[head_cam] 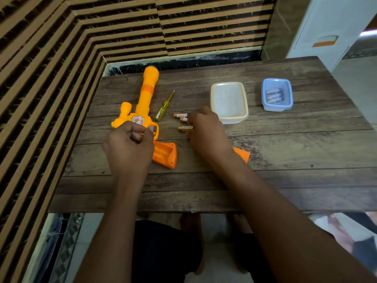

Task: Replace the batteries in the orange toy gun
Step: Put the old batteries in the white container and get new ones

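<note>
Left hand [130, 139] curls its fingers round the toy gun [145, 92] on the desk [265, 160]. Right hand [206, 129] arches over loose batteries [180, 115], fingertips down; whether it is holding one is unclear.

Your orange toy gun [145, 99] & its loose battery cover [242, 155] are smooth moulded plastic w/ a soft sheen. The screwdriver [163, 109] has a glossy, see-thru yellow plastic handle & a thin bare-metal shaft. The AA batteries [181, 115] near you wear a shiny copper-gold wrap. You're working on a table [285, 160] w/ a matt wood-grain top, scuffed & worn pale in patches, and the white container [234, 119] & blue container [275, 108] are smooth, translucent, frosted-looking plastic, the white one w/ a cream-tinted rim.
</note>
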`<act>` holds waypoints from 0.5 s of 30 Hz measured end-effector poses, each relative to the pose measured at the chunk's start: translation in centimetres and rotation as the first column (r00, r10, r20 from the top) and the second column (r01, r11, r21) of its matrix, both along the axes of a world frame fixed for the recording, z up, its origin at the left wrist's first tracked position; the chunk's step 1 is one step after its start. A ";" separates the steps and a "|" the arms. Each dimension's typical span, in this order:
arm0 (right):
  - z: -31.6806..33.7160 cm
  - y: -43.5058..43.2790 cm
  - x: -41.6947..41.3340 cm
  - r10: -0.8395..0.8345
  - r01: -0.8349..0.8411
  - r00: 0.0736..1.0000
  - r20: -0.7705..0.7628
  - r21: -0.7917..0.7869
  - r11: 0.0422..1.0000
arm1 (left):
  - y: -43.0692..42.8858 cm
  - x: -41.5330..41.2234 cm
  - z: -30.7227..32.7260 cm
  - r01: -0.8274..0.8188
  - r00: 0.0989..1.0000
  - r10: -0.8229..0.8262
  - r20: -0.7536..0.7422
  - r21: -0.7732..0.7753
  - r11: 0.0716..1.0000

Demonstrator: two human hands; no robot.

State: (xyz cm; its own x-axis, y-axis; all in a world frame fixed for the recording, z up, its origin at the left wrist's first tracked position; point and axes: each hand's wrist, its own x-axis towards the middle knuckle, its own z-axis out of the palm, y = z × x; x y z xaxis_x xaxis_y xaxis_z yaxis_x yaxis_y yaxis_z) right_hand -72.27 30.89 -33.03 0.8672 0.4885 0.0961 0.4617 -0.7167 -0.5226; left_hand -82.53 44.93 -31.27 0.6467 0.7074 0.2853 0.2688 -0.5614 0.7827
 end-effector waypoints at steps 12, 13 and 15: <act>0.6 -4.1 0.6 -0.307 0.199 0.880 0.363 0.307 0.931 | -3.5 5.2 1.5 0.234 0.970 -0.238 -0.043 -0.079 0.969; 0.6 -4.5 0.7 -0.327 0.236 0.886 0.328 0.288 0.928 | -3.7 5.6 1.3 0.234 0.971 -0.238 -0.024 -0.113 0.966; 0.6 -5.2 0.8 -0.327 0.292 0.915 0.238 0.170 0.941 | -4.2 6.4 0.6 0.229 0.973 -0.230 0.016 -0.155 0.961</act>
State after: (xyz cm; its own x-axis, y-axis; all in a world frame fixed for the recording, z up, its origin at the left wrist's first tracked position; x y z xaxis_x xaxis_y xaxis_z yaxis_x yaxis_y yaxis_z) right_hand -71.46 25.74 -32.39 0.9091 0.1677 0.3813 0.3588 -0.7804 -0.5120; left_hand -76.16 40.75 -30.63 0.7972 0.5753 0.1829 0.1483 -0.4803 0.8645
